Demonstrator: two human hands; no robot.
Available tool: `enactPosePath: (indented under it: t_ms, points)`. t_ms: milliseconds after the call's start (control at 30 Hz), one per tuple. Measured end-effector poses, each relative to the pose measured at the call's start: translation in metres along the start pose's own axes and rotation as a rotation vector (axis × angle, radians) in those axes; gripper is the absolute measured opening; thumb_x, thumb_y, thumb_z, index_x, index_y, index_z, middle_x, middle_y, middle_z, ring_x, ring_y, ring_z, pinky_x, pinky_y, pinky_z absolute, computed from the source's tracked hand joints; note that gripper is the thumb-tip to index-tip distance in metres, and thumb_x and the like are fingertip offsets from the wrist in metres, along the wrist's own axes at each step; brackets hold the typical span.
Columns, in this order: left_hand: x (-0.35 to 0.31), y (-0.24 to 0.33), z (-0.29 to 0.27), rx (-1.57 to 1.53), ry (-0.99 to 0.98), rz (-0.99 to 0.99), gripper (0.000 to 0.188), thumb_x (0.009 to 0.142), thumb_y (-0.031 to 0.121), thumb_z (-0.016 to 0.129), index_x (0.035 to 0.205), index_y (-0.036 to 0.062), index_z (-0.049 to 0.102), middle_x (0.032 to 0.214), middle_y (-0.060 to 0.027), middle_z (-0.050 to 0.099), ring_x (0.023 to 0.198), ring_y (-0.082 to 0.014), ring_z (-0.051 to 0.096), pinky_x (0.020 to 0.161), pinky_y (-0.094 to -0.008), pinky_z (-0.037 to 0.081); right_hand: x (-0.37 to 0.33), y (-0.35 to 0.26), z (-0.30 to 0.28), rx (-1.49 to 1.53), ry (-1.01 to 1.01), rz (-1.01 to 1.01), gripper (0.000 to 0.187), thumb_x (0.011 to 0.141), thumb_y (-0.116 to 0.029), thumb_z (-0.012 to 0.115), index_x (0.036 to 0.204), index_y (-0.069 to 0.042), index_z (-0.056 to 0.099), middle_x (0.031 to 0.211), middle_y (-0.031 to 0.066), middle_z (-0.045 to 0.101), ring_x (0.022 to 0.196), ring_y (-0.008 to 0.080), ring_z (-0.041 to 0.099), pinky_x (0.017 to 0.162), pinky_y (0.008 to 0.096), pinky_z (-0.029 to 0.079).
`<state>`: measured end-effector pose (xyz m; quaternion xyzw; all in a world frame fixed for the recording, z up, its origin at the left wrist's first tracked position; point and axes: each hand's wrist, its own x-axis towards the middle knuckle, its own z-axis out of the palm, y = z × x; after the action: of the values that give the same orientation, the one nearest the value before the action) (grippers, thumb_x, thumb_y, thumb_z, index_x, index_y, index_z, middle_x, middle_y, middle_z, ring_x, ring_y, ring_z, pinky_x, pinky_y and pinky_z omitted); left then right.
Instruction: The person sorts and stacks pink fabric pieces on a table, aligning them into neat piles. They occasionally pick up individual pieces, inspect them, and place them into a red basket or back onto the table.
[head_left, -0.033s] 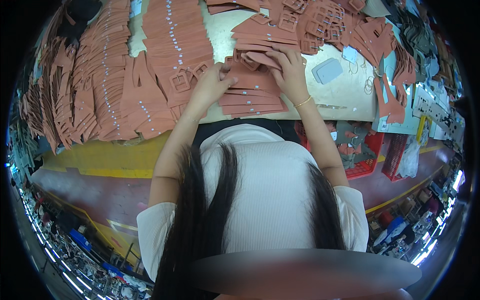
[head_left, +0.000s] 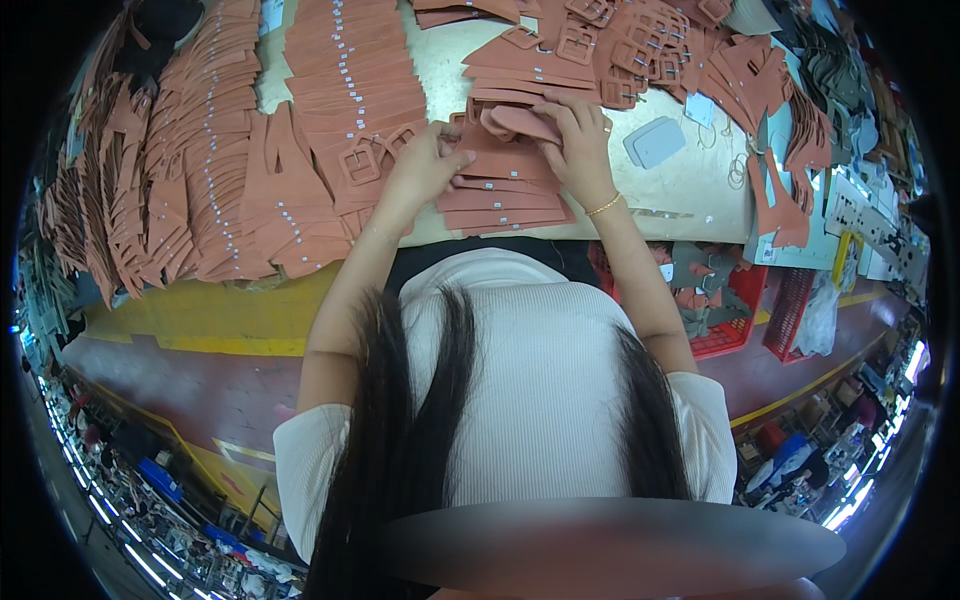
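Pinching a folded reddish-brown piece (head_left: 527, 124) between thumb and fingers, the right hand (head_left: 580, 150) holds it over stacked reddish-brown panels (head_left: 512, 199) on the table (head_left: 705, 195). The left hand (head_left: 428, 170) curls at the stack's left edge — whether it grips, I cannot tell — and grey rounded plates (head_left: 655, 143) lie beyond the right hand.

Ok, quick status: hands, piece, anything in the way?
Left hand at left edge of reddish-brown panels. Right hand gripping a curled reddish-brown piece over them. Grey plates right of that hand, not touching.
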<state>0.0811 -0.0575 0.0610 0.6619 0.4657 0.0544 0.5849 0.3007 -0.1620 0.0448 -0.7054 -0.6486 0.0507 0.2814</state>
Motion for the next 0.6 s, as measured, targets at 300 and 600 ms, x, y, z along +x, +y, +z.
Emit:
enactPosePath:
  t_ms: [300,600]
  points:
    - [0.014,0.039,-0.008,-0.605,-0.096,-0.101,0.044,0.093,0.010,0.060,0.127,-0.0006,0.035,0.111,-0.0188,0.059,0.071,-0.0253,0.070,0.054,-0.0279,0.059,0.002,-0.026,0.006,-0.080,-0.071,-0.067,0.108,0.056,-0.069,0.076,0.146,-0.023,0.039,0.154,0.0074,0.029,0.142,0.0367,0.022,0.112,0.0572,0.013]
    - [0.023,0.034,-0.010,-0.796,-0.160,-0.214,0.055,0.101,0.044,0.042,0.134,0.0009,0.035,0.124,-0.0198,0.053,0.101,-0.0293,0.064,0.079,-0.0432,0.059,0.015,-0.020,-0.003,-0.051,-0.115,-0.004,0.099,0.067,-0.031,0.080,0.150,-0.015,0.029,0.153,0.0097,0.032,0.144,0.0339,0.021,0.114,0.0595,0.009]
